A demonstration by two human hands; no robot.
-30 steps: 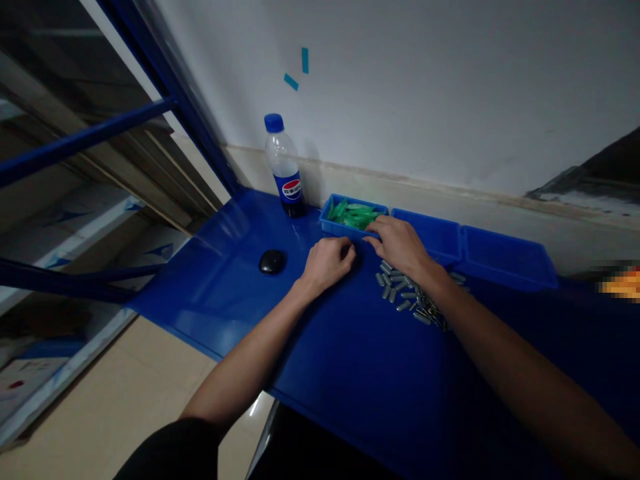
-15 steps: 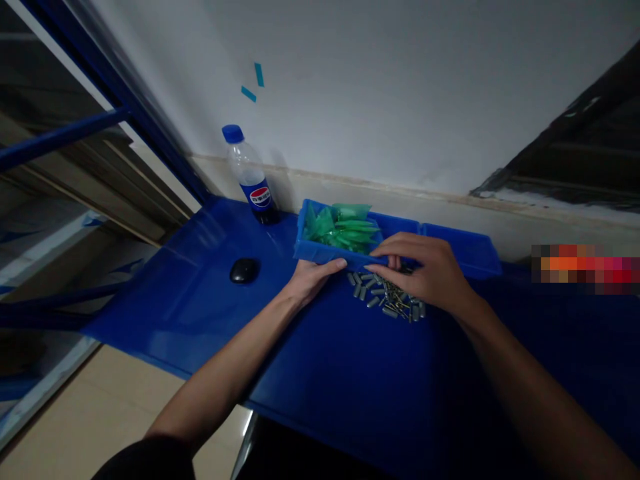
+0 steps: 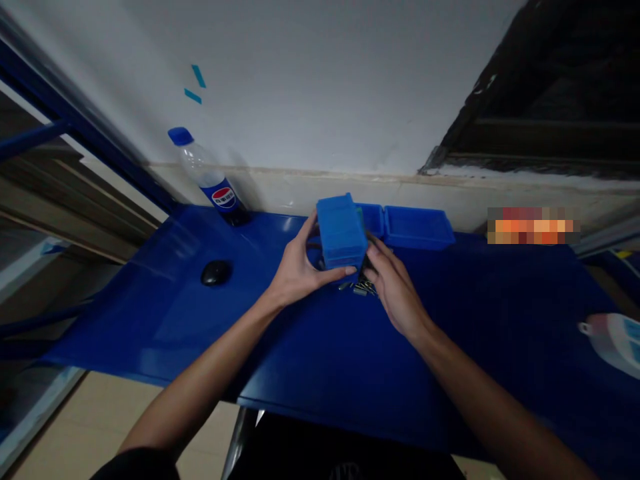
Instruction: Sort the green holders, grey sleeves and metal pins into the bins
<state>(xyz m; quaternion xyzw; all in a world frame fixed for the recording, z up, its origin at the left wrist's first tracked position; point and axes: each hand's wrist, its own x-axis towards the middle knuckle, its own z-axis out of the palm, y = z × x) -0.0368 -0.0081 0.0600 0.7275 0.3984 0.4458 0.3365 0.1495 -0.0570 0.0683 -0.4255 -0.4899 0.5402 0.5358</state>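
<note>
A blue plastic bin (image 3: 342, 230) is tipped up on its end above the table, its outer side facing me. My left hand (image 3: 295, 267) grips its left side, thumb along the lower edge and fingers behind. At the lower right edge, the curled fingers of my right hand (image 3: 393, 283) hold the bin, their tips partly hidden. A sliver of green shows at the bin's right side; the other contents are out of sight. Small metal pins and cylinders (image 3: 365, 288) lie on the table beneath, mostly covered by the bin and my hands.
Two more blue bins, one partly hidden (image 3: 373, 220) and one in plain view (image 3: 419, 228), stand along the wall. On the blue table (image 3: 200, 333) are a Pepsi bottle (image 3: 220, 190) and a black mouse-like object (image 3: 216, 273). A white container (image 3: 617, 343) sits at the far right.
The bin has been lifted and tipped from level to on end, so its green packets are nearly all hidden. My left hand has moved up its side. The view has shifted right.
</note>
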